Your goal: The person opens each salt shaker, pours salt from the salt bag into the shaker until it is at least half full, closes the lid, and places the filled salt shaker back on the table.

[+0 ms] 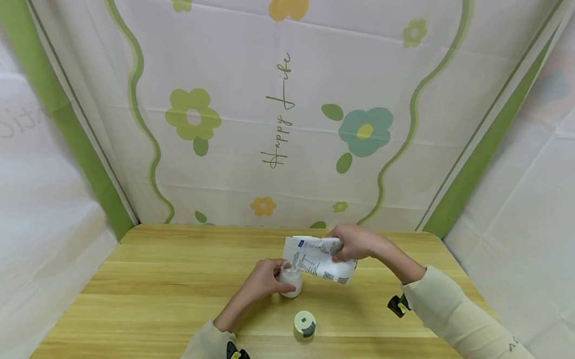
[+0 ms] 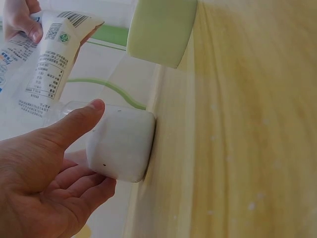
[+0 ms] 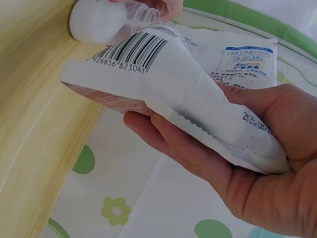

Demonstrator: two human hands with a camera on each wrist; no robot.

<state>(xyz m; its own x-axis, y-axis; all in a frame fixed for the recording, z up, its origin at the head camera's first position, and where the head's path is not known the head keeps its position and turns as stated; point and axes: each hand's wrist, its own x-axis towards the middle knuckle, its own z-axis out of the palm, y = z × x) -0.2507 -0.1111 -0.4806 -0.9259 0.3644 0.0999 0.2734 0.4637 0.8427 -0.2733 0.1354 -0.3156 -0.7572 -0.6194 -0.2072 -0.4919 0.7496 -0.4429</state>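
Observation:
A small clear jar [image 1: 290, 284], mostly full of white stuff, stands on the wooden table. My left hand [image 1: 264, 279] holds it from the left, thumb on one side and fingers on the other. A white printed salt bag [image 1: 315, 258] is tilted over the jar, its left end at the jar's mouth. My right hand [image 1: 357, 242] grips the bag's upper right part. In the right wrist view the bag's barcode side [image 3: 133, 54] faces the camera, and the jar's threaded neck [image 3: 146, 16] shows behind it. A pale green lid [image 1: 305, 324] lies in front of the jar.
The wooden table [image 1: 164, 292] reaches back to a white cloth wall [image 1: 239, 171] with printed flowers. Cloth walls also stand at the left and right. A few white grains [image 2: 251, 206] are scattered on the tabletop near the jar.

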